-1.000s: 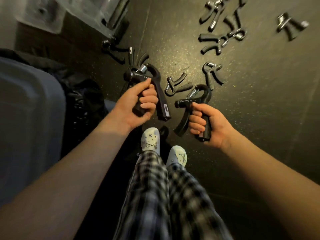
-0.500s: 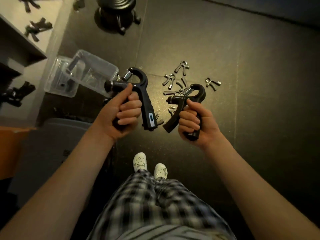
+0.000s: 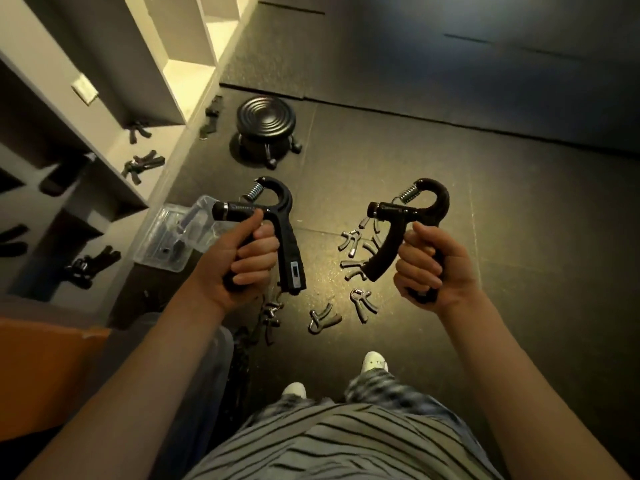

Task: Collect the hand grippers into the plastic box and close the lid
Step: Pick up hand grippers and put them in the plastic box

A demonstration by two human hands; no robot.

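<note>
My left hand (image 3: 242,261) grips one handle of a black hand gripper (image 3: 277,216) with a spring and a small counter window. My right hand (image 3: 433,268) holds a second black hand gripper (image 3: 412,213) by one handle, its other handle hanging free. Both are raised well above the floor. The clear plastic box (image 3: 173,237) stands open on the floor to the left, partly behind my left hand, with dark items inside. Several more hand grippers (image 3: 356,268) lie scattered on the dark floor between my hands; one (image 3: 323,318) lies nearer my feet.
A white shelf unit (image 3: 114,157) at the left holds more grippers (image 3: 143,164). A round black stool on castors (image 3: 266,129) stands beyond the box. An orange surface (image 3: 41,368) sits at the lower left. My feet (image 3: 374,362) are on the dark floor.
I have risen upright, so the floor, the box and the scattered grippers look farther away. My hands have moved apart, each still holding its gripper.
</note>
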